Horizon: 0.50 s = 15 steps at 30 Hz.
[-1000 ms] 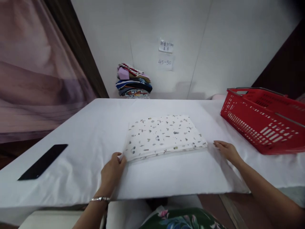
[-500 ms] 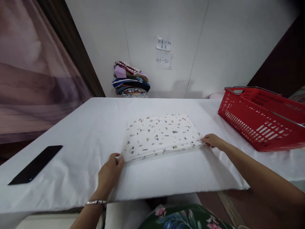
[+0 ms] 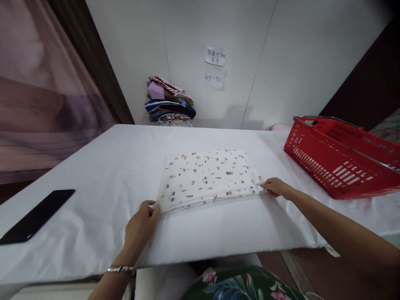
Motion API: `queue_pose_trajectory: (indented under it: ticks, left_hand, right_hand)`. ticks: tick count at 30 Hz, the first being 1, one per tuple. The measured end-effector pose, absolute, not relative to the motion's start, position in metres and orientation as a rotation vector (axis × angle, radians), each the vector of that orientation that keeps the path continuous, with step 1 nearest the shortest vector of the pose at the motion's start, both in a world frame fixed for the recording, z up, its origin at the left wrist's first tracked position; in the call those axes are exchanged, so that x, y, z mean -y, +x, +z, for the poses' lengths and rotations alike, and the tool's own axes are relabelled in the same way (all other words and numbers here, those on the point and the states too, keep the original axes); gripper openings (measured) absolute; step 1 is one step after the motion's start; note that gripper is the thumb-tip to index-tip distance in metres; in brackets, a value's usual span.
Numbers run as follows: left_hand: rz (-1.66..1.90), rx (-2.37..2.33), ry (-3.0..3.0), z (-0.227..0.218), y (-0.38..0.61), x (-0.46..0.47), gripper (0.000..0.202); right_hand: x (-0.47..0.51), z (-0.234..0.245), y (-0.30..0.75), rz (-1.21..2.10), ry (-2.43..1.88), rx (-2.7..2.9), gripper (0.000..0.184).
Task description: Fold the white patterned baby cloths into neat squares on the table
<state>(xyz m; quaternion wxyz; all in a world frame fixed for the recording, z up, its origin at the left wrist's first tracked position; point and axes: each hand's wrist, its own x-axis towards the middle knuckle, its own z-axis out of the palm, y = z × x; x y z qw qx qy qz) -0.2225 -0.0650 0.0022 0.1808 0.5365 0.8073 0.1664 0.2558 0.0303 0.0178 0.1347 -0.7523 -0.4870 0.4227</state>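
Head view: folded white, speckle-printed cloth (image 3: 208, 177)

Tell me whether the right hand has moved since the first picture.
Yes, the right hand has moved left, away from the red shopping basket, to the printed cloth.

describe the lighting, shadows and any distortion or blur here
Head view: soft, rather dim light; faint shadows on the wall, a soft one on the white tablecloth below the right hand. Head view: red basket looks stretched, probably by the lens; top right corner dark and blurred; printed cloth fairly clear.
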Motion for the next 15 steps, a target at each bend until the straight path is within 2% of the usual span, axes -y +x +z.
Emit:
queue_pose_trajectory:
  ticks: [9,15]
  left_hand:
    - [0.486,-2.27,1.49,0.0006,-0.2222,0.0685,0.031]
    - [0.571,-2.236,1.525,-0.0009,-0.2233,0.0717,0.026]
  right_hand:
    - [-0.0263,0.0162,0.2493,1.183,-2.22,1.464,0.032]
    - [-0.0281,0.0092,0.2481,1.282,-1.997,1.337,0.027]
